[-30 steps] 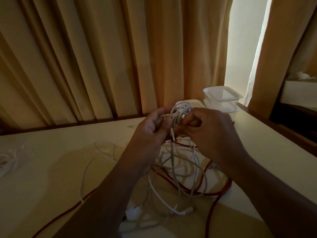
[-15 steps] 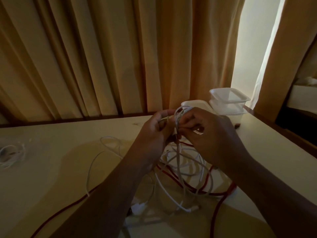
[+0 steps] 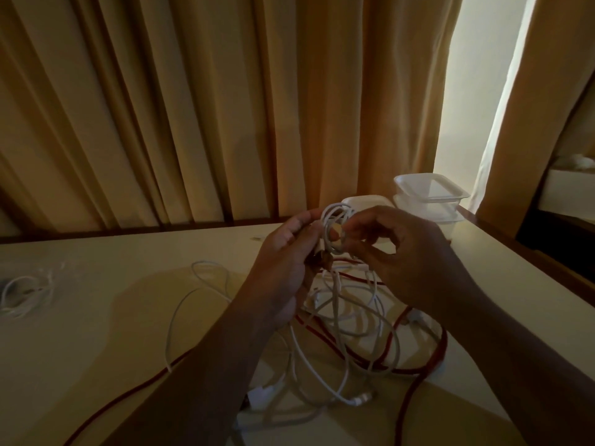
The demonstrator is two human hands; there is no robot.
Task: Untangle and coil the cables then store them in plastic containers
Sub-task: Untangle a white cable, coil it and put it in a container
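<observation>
A person's two bare hands work at a thin white cable above a pale cream tabletop (image 3: 96,317) in dim, warm light. The left hand (image 3: 286,252) has its fingers curled round a small coil of white cable loops (image 3: 333,220), held upright above the table, apparently so that the finished turns do not spring apart. The right hand (image 3: 409,259), fingers bent, seems to pinch a strand at the coil's right edge between thumb and fingertips, probably to guide another turn on; the exact contact is hard to make out. From the coil the cable hangs down into a loose tangle of white cables (image 3: 354,317) on the table just below the hands, threaded with a long dark red cable (image 3: 428,358) that runs off toward the near edge. A stack of clear, lidded plastic containers (image 3: 431,191) stands beyond the right hand at the table's far right corner, within reach for storing each coil. A separate small bundle of white cable (image 3: 22,294) lies far left. Tan pleated curtains (image 3: 193,107) hang behind.
</observation>
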